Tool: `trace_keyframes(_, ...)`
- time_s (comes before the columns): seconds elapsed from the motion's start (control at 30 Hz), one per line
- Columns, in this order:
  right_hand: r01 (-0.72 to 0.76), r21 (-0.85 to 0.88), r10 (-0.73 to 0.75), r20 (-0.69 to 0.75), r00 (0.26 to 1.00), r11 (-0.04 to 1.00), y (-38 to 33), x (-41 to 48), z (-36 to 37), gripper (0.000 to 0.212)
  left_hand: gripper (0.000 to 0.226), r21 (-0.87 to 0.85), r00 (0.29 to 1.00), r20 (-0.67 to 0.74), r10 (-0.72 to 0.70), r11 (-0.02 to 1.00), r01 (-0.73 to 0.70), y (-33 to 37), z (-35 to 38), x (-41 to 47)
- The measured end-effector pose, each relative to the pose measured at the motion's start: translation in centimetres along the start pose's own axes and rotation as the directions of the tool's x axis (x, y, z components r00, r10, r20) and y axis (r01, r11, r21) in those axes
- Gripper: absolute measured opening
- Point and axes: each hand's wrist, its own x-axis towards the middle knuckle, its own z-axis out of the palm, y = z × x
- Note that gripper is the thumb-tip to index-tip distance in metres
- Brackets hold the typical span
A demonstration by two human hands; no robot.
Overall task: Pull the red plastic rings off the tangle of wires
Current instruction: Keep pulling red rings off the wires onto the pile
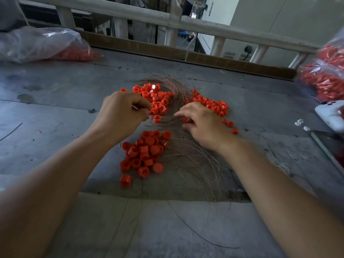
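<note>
Wires (pixel 178 94) sprawl across the table (pixel 55 94) among red rings (pixel 156 101); left hand (pixel 121 114) pinches one strand, likely anchoring it; right hand (pixel 202 125) curls its fingers round a ring, seemingly to slide it free.

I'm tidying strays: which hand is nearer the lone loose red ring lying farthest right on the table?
Right. The right hand lies just left of that ring; the left hand is far off, across the wire tangle.
</note>
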Motion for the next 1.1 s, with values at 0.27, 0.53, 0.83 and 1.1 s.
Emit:
trace_keyframes(0.27,0.037,0.116,-0.016,-0.174,0.985,0.993,0.0,0.2,0.2,0.012,0.027,-0.083,0.999,-0.005,-0.046,0.995,0.046,0.4,-0.7,-0.5)
trace_keyframes(0.53,0.104,0.168,-0.035,-0.372,0.928,0.980,-0.6,-0.1,-0.6,0.007,0.030,-0.181,1.000,-0.023,-0.014,0.983,0.010,0.9,-1.3,-1.0)
trace_keyframes(0.83,0.120,0.165,-0.009,-0.552,0.834,0.979,-0.9,-0.5,-1.9,0.009,0.029,-0.217,0.995,-0.014,0.097,0.971,-0.098,1.6,-1.9,-1.6)
trace_keyframes(1.1,0.155,0.214,-0.017,-0.536,0.844,0.964,-1.5,-1.3,-2.2,0.008,0.033,-0.226,0.970,0.072,0.233,0.951,-0.212,2.3,-1.9,-2.2)
